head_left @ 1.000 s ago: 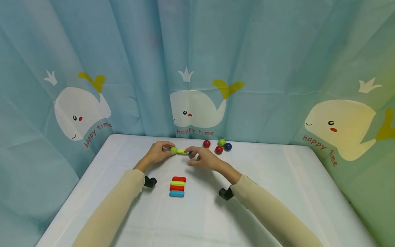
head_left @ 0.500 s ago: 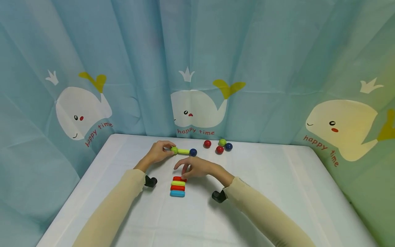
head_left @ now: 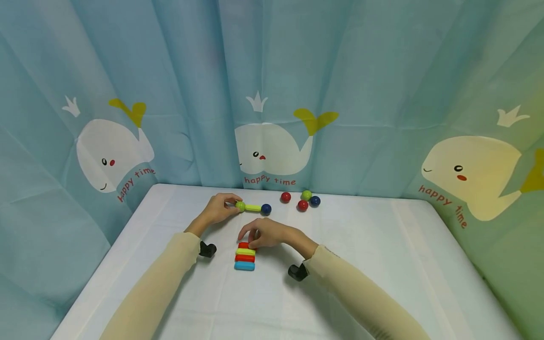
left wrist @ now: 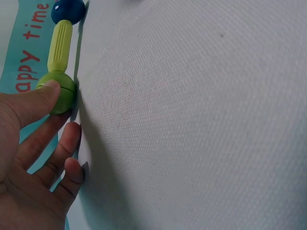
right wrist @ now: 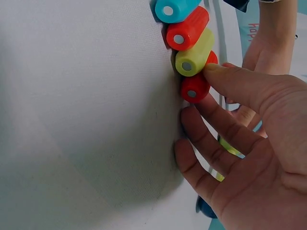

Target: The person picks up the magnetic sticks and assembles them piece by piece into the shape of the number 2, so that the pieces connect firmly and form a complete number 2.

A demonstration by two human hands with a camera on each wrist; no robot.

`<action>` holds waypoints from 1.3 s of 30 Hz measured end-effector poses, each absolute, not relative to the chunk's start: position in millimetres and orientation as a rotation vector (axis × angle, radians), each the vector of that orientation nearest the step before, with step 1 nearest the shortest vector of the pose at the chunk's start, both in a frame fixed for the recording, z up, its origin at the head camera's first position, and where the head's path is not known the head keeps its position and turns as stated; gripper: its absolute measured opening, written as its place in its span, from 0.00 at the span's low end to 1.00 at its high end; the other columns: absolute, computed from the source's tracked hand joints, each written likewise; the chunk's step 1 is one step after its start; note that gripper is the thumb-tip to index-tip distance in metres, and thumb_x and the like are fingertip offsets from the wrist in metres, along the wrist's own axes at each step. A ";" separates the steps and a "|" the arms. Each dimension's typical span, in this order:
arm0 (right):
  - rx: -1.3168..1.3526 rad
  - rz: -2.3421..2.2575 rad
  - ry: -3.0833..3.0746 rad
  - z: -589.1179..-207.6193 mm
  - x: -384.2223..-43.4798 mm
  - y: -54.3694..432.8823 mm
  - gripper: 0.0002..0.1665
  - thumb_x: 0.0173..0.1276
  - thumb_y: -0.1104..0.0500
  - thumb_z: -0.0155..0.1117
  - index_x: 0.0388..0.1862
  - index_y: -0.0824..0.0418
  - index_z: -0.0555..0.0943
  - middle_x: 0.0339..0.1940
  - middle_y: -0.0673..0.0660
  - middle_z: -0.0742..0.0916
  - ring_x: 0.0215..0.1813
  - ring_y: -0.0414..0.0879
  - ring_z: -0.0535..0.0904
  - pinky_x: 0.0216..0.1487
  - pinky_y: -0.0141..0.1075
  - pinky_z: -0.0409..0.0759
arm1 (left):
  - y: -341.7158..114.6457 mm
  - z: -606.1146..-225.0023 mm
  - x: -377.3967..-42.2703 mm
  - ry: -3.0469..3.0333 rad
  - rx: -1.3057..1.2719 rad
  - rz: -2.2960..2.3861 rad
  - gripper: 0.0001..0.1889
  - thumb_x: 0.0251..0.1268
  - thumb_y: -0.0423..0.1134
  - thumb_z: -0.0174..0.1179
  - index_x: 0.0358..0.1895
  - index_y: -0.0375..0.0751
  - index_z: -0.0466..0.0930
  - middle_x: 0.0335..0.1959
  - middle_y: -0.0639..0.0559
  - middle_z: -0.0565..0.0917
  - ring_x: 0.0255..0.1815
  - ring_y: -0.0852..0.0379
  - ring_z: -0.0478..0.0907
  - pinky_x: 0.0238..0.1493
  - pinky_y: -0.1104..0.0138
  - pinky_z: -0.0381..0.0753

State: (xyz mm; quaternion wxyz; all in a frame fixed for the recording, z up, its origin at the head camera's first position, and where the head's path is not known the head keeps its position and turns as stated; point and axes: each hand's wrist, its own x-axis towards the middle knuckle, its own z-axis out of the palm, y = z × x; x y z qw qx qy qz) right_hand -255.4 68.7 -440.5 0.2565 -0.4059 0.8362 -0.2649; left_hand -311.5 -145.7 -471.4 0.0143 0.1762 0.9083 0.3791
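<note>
Left hand (head_left: 218, 208) and right hand (head_left: 268, 232) are both grasping. Beyond the row of bars (head_left: 249, 253), the left pinches the green ball (head_left: 241, 206) at one end of a joined piece; at the row's far end, the right holds the far red bar (head_left: 243, 245) between thumb and finger.

Beyond the row hangs a blue-green curtain (head_left: 374, 71) printed with white whales (head_left: 276, 158). Under the row spreads the white counter (head_left: 361, 264). Beige sleeves flank the row, the left sleeve (head_left: 155, 283) and the right sleeve (head_left: 357, 293).

Straight beyond the row, the joined piece continues from the green ball through a yellow-green stick (head_left: 253, 208) to a dark blue ball (head_left: 266, 209) on its right. Within the row, after the far red bar, come the lime bar (head_left: 242, 252), the near red bar (head_left: 245, 258) and, nearest the person, the blue bar (head_left: 244, 266). Beyond the row and to its right sit four loose balls: two red balls (head_left: 285, 197) (head_left: 302, 205), a lime ball (head_left: 306, 195) and a navy ball (head_left: 315, 201). Small grey discs (right wrist: 186, 66) mark the bars' ends.
</note>
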 end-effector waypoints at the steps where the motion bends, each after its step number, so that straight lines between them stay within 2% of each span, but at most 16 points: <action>1: -1.098 -0.716 2.271 -440.0 -255.0 68.4 0.16 0.65 0.63 0.62 0.51 0.50 0.81 0.34 0.49 0.85 0.37 0.41 0.79 0.43 0.27 0.77 | -145.6 -471.2 -311.4 2.827 0.550 1.180 0.15 0.58 0.38 0.65 0.50 0.48 0.82 0.46 0.51 0.86 0.46 0.54 0.80 0.46 0.60 0.79; 11: -1.051 -0.659 2.303 -438.1 -254.3 70.6 0.15 0.65 0.62 0.62 0.48 0.47 0.82 0.35 0.47 0.85 0.35 0.39 0.78 0.41 0.26 0.77 | -145.4 -471.2 -311.4 2.823 0.542 1.184 0.14 0.58 0.39 0.65 0.49 0.48 0.82 0.45 0.51 0.85 0.45 0.53 0.80 0.45 0.60 0.78; 22: -1.032 -0.653 2.300 -434.4 -252.4 70.0 0.14 0.64 0.62 0.64 0.48 0.50 0.82 0.36 0.48 0.86 0.38 0.40 0.80 0.41 0.26 0.77 | -145.1 -471.1 -310.8 2.834 0.557 1.192 0.14 0.57 0.38 0.66 0.49 0.47 0.82 0.44 0.49 0.86 0.42 0.52 0.80 0.42 0.62 0.78; 31: -1.007 -0.645 2.312 -432.0 -250.0 71.4 0.15 0.63 0.63 0.63 0.48 0.50 0.82 0.39 0.50 0.86 0.37 0.39 0.80 0.39 0.26 0.78 | -144.5 -471.0 -310.8 2.831 0.572 1.193 0.15 0.58 0.38 0.65 0.49 0.46 0.82 0.45 0.49 0.86 0.42 0.53 0.80 0.41 0.63 0.78; 39: -0.983 -0.616 2.334 -428.7 -246.2 72.6 0.14 0.63 0.63 0.64 0.47 0.50 0.82 0.40 0.52 0.87 0.35 0.38 0.79 0.38 0.26 0.78 | -144.6 -470.7 -309.3 2.842 0.539 1.177 0.14 0.57 0.38 0.66 0.48 0.49 0.82 0.43 0.50 0.86 0.39 0.55 0.80 0.40 0.63 0.78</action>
